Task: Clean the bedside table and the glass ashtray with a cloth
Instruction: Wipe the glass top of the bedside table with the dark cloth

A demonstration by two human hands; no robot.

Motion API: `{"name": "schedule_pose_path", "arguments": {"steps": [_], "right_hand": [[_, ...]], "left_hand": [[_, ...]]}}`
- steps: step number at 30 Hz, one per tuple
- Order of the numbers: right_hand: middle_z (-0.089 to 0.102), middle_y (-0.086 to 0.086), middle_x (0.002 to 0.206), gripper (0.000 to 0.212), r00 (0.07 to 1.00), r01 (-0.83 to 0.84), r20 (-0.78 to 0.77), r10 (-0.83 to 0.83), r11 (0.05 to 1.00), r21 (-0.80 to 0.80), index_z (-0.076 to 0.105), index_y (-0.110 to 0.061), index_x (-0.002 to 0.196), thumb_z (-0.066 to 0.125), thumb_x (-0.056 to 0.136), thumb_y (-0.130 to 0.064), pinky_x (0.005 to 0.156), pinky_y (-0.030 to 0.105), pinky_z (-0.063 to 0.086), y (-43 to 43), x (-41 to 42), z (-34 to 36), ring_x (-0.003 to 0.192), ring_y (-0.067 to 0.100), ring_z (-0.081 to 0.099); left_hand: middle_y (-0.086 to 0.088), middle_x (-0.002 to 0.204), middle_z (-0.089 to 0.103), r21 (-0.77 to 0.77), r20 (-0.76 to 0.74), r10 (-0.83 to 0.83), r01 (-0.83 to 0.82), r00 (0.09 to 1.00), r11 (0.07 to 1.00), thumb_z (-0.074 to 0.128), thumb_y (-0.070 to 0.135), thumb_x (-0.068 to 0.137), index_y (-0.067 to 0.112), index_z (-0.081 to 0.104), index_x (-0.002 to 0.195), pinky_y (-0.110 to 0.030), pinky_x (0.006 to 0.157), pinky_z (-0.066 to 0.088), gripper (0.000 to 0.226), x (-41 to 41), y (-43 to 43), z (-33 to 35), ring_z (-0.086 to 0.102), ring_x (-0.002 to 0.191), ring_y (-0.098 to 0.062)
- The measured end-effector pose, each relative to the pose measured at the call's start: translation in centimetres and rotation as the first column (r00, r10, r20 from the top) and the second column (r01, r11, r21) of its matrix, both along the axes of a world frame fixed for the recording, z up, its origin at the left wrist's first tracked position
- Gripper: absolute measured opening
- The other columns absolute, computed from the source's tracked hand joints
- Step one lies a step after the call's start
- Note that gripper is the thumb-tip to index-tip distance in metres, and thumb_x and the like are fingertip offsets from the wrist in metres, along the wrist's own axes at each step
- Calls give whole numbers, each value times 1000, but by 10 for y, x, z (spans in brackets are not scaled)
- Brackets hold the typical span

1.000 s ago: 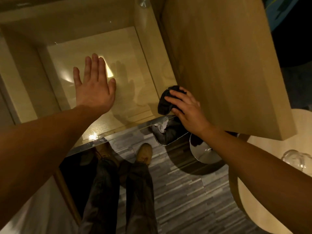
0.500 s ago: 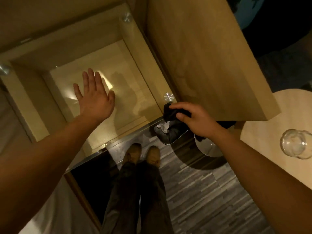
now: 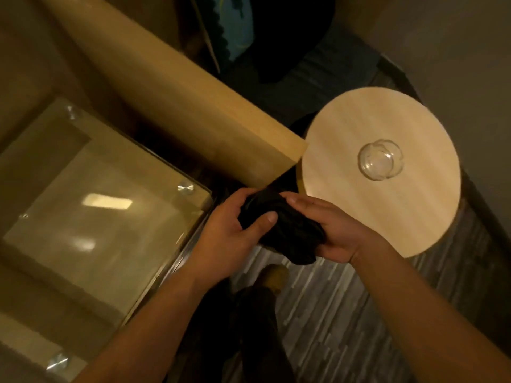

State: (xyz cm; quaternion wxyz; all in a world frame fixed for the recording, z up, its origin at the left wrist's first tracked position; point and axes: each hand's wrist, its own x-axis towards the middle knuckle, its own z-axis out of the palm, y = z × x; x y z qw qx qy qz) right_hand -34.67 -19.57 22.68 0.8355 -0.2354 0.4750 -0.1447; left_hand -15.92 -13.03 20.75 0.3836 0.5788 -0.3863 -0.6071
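A dark cloth [image 3: 284, 230] is bunched between both hands over the floor. My left hand [image 3: 229, 239] grips its left side with the thumb on top. My right hand [image 3: 331, 228] holds its right side. The glass-topped bedside table [image 3: 91, 217] lies to the left, with light reflected on its surface. A clear glass ashtray [image 3: 380, 159] rests near the middle of a round wooden table [image 3: 345, 211] to the right, just beyond my right hand.
A tall wooden panel [image 3: 188, 111] runs diagonally between the two tables. Grey striped flooring [image 3: 345, 313] lies below, with my legs and a shoe [image 3: 272, 275] under the hands. A dark object and a blue-green item [image 3: 237, 29] sit at the back.
My left hand has lifted off the glass top and joined the right hand on the cloth. The view has swung right, bringing the whole round table and ashtray into sight.
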Motion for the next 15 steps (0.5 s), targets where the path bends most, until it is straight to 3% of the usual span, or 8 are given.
{"name": "schedule_pose_path", "arguments": {"steps": [2, 3, 6, 8, 12, 15], "right_hand": [[64, 23, 135, 49, 997, 69, -24, -68, 997, 45, 61, -5, 135, 53, 99, -37, 110, 49, 49, 5, -34, -1, 124, 36, 64], [66, 22, 134, 48, 993, 118, -40, -115, 991, 65, 64, -7, 133, 48, 102, -41, 108, 47, 50, 7, -50, -1, 124, 35, 64], [73, 12, 125, 54, 964, 262, -64, -257, 960, 95, 79, -18, 113, 37, 103, -49, 88, 30, 60, 15, -99, -2, 113, 23, 72], [74, 10, 123, 53, 934, 354, -70, -350, 933, 58, 81, -20, 110, 36, 103, -49, 81, 27, 60, 21, -132, -4, 110, 21, 73], [69, 22, 126, 34, 845, 515, -107, -524, 851, -106, 66, -2, 122, 59, 97, -24, 91, 37, 60, 26, -194, -37, 109, 32, 70], [67, 24, 121, 24, 750, 586, -239, -617, 787, -193, 65, -2, 118, 67, 94, -7, 82, 40, 62, 22, -226, -64, 98, 33, 72]], "left_hand": [[12, 100, 76, 15, 1, -25, 25, 1000, 1000, 69, 24, 99, 29, 65, 113, -22, 75, 60, 15, -33, -9, 3, 73, 97, -1], [11, 99, 76, 14, 20, -41, 41, 999, 999, 67, 22, 100, 28, 66, 110, -18, 74, 59, 12, -49, -13, 4, 73, 96, 1], [10, 105, 75, 37, 61, -82, 80, 995, 996, 66, 28, 102, 30, 67, 107, -18, 81, 58, 6, -100, -29, -2, 71, 98, 1], [5, 107, 74, 68, 81, -88, 83, 993, 994, 65, 29, 102, 23, 68, 110, -23, 85, 60, 10, -134, -41, -10, 71, 99, -3], [-3, 109, 74, 173, 86, -94, 78, 992, 982, 64, 29, 103, 14, 66, 112, -37, 90, 62, 17, -191, -61, -40, 73, 102, -15], [-7, 112, 74, 226, 77, -84, 65, 994, 972, 64, 28, 103, 14, 66, 112, -44, 92, 62, 16, -226, -76, -70, 73, 106, -23]]}}
